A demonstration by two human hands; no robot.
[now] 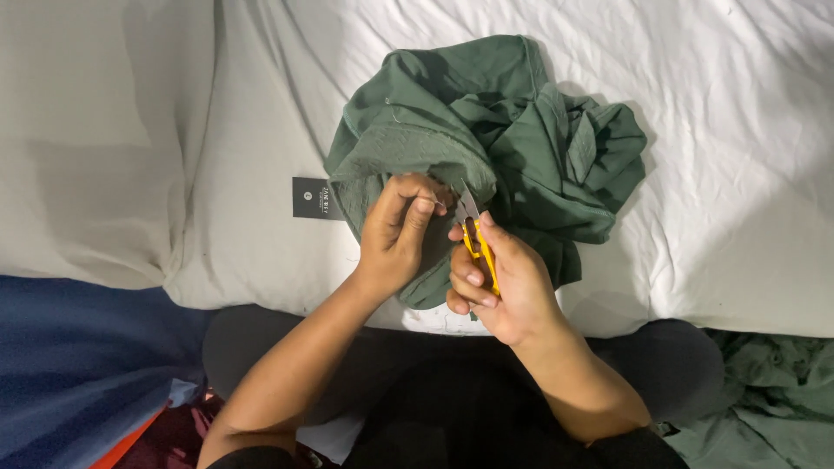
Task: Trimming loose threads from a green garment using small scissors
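Left hand [395,230] pinches edge of green garment [486,139] bunched on white bed sheet [738,174]; right hand [499,282] grips yellow thread snips [476,243], blades at fabric beside left fingertips. Black tag [315,198] nearby.

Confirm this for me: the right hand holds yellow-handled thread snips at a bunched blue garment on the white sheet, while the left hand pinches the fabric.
Not quite: the garment is dark green, not blue, as the head view shows. The rest holds: the right hand holds yellow-handled thread snips at it on the white sheet, while the left hand pinches the fabric.
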